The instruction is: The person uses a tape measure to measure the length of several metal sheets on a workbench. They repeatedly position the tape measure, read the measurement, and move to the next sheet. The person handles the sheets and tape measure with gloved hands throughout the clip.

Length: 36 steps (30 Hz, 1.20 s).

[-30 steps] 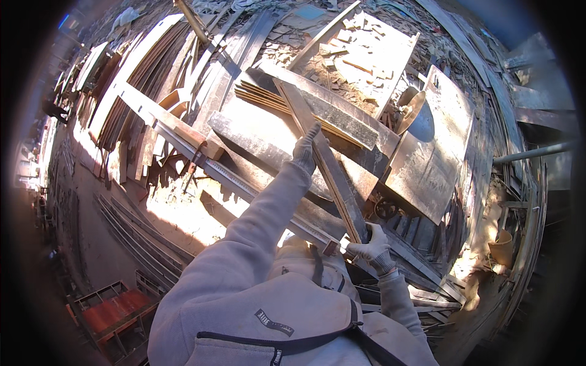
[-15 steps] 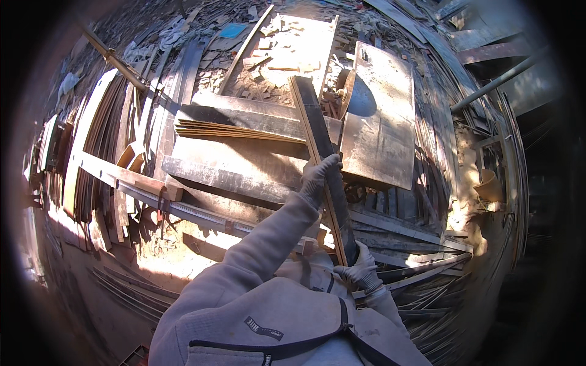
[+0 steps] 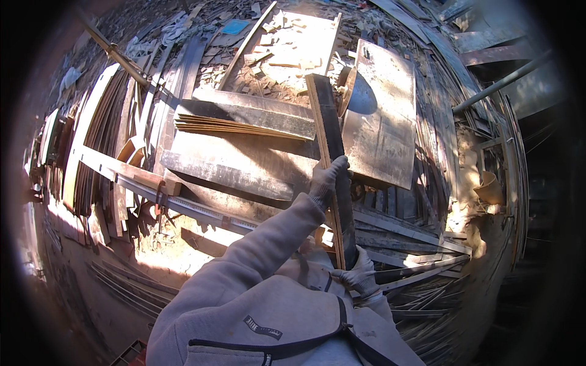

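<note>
Both my gloved hands hold a stack of long, narrow plywood strips (image 3: 330, 128) with dark faces and pale layered edges. It slants away from my body, its far end over the bench. My left hand (image 3: 330, 176) is closed around the stack partway along. At the near end, my right hand (image 3: 359, 274) grips it; part of those fingers is hidden. Just beyond my left hand, more dark-faced plywood strips (image 3: 244, 125) lie fanned out on the bench. Another dark strip (image 3: 229, 175) lies nearer to me.
Right of the stack is a saw table (image 3: 384, 131) with an upright disc-like blade (image 3: 349, 91) at its left edge. A long metal rail (image 3: 183, 206) runs along the bench front, with a clamp (image 3: 160, 198) on it. Offcuts (image 3: 268, 55) litter the far side; leaning boards (image 3: 91, 146) stand left.
The far end of the plywood stack has swung to the right, so it points more straight ahead. My left hand has shifted slightly right with it; my right hand stays at the near end.
</note>
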Each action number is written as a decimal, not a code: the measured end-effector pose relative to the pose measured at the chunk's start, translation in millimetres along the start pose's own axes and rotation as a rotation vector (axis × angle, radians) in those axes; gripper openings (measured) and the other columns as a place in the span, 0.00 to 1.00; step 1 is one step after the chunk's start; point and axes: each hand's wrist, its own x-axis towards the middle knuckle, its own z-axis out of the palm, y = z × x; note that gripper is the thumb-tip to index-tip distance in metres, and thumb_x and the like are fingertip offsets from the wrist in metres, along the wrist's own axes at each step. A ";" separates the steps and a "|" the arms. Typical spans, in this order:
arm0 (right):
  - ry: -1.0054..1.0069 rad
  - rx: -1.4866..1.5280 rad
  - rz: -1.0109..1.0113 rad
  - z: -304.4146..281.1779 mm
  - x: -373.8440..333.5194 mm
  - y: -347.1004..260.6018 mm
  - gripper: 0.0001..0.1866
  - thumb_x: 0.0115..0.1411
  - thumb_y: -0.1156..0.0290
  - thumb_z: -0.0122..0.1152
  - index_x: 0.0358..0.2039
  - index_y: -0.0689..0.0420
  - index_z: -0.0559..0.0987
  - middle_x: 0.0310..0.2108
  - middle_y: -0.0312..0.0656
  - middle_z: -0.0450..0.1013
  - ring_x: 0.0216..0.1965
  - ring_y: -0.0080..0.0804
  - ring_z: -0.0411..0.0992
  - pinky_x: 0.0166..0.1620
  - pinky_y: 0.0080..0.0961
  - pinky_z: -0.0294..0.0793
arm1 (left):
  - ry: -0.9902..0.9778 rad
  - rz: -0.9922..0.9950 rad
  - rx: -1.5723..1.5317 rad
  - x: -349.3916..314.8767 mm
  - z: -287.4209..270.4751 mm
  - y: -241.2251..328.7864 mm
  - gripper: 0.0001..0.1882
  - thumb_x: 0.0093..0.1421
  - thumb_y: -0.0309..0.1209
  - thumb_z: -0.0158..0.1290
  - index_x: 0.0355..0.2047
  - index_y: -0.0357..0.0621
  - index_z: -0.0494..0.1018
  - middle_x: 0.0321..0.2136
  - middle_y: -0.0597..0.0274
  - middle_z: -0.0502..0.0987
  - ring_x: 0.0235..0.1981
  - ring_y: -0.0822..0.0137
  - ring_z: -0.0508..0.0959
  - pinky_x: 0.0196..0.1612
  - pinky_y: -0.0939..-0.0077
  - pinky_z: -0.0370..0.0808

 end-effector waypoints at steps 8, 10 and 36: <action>0.065 0.037 0.072 9.9 -4.5 6.1 0.69 0.37 0.37 0.89 0.69 0.65 0.62 0.58 0.62 0.75 0.58 0.55 0.78 0.61 0.44 0.78 | 0.018 -0.155 -0.086 11.4 10.2 -12.7 0.19 0.68 0.47 0.63 0.41 0.41 0.79 0.30 0.53 0.84 0.27 0.59 0.83 0.31 0.64 0.83; 0.124 0.072 0.042 18.1 -2.9 9.6 0.67 0.39 0.42 0.89 0.70 0.64 0.60 0.58 0.62 0.74 0.58 0.55 0.78 0.61 0.44 0.78 | -0.026 -0.203 -0.101 17.4 11.9 -17.8 0.21 0.68 0.49 0.62 0.41 0.41 0.79 0.30 0.52 0.84 0.27 0.57 0.84 0.32 0.61 0.83; 0.032 -0.219 0.629 -39.4 24.5 0.5 0.45 0.45 0.53 0.79 0.58 0.60 0.67 0.48 0.54 0.80 0.49 0.54 0.82 0.55 0.46 0.80 | 0.127 0.058 0.455 125.0 19.4 -125.5 0.25 0.72 0.50 0.58 0.52 0.39 0.80 0.39 0.49 0.87 0.40 0.53 0.86 0.46 0.64 0.83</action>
